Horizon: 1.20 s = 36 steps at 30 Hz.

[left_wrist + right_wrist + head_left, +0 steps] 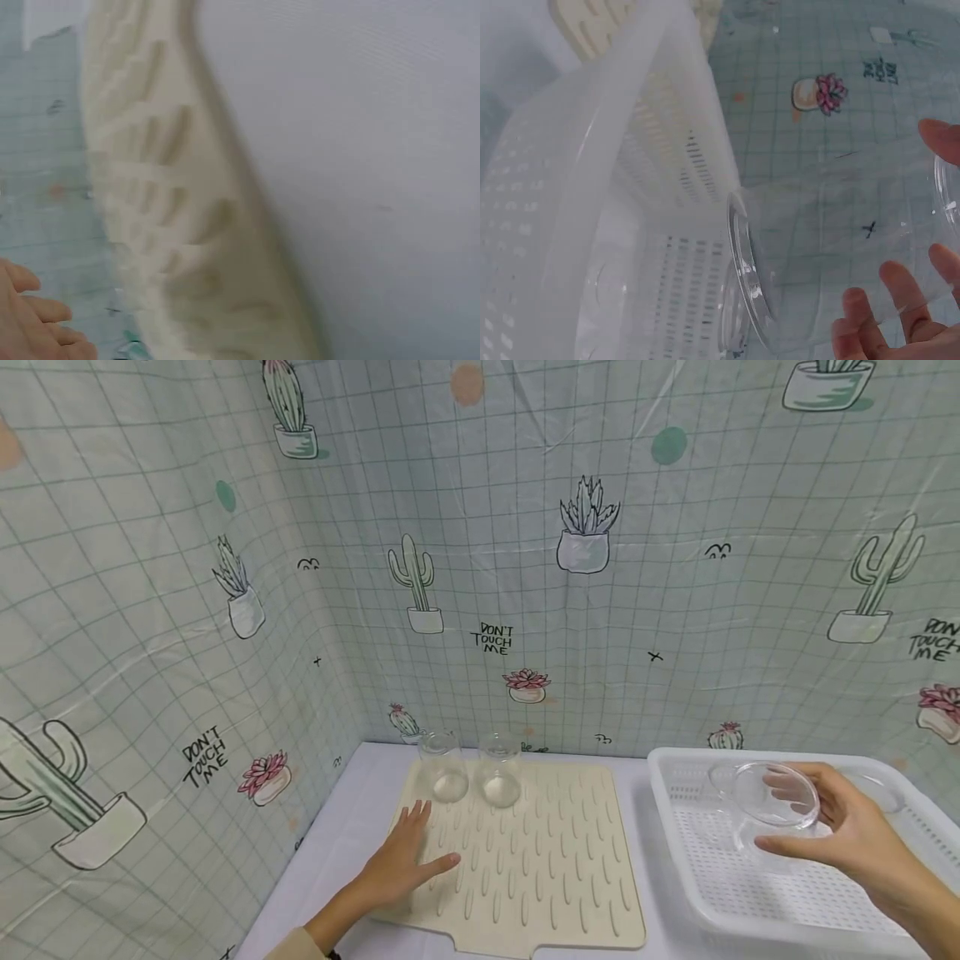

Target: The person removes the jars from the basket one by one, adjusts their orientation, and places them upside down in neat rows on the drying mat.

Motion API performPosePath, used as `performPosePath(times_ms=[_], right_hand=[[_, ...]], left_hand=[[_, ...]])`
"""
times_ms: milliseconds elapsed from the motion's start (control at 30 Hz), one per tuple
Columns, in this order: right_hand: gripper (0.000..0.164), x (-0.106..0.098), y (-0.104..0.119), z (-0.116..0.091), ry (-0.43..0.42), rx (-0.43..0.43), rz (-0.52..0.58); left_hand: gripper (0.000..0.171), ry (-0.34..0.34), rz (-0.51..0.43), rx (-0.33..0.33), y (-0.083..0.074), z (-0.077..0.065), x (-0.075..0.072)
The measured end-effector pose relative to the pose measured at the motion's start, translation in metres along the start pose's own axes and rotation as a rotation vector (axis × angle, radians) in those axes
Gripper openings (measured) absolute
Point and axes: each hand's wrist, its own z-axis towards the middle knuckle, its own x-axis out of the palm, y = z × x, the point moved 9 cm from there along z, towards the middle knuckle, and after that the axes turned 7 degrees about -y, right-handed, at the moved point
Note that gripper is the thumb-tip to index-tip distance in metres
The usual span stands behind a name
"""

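Observation:
Fingers and thumb of my right hand (855, 831) curl round a clear drinking glass (757, 831), its rim tilted toward the head camera. In the right wrist view the glass (840, 240) lies sideways across the picture, close over the white basket (592, 142). With fingers spread, my left hand (401, 864) is over the left part of a cream drying mat (555, 860) and holds nothing. Beyond its fingertips, two clear glasses (444, 768) (499, 772) stand side by side at the mat's back left.
The perforated white basket (697, 902) stands right of the mat. More clear glassware (873, 789) is inside it, partly hidden by my right hand. A patterned cloth (585, 652) hangs behind and to the left of the white table (318, 860).

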Motion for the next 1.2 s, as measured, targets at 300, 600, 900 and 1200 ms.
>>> performPosePath(times_ms=[300,600,900,1200], right_hand=[[0.076,0.01,0.031,0.007,-0.032,-0.049,-0.007],[0.082,0.028,0.065,0.015,-0.101,-0.119,-0.068],[0.083,0.058,0.097,0.022,-0.107,-0.188,-0.055],[0.085,0.081,0.12,0.024,-0.141,-0.291,-0.032]], left_hand=[[0.09,-0.05,-0.21,0.006,-0.047,0.009,-0.038],[0.078,-0.039,-0.416,0.063,-0.102,0.015,-0.053],[0.078,0.008,-0.547,0.198,-0.155,0.021,-0.054],[0.081,0.031,-0.593,0.263,-0.188,0.028,-0.047]])
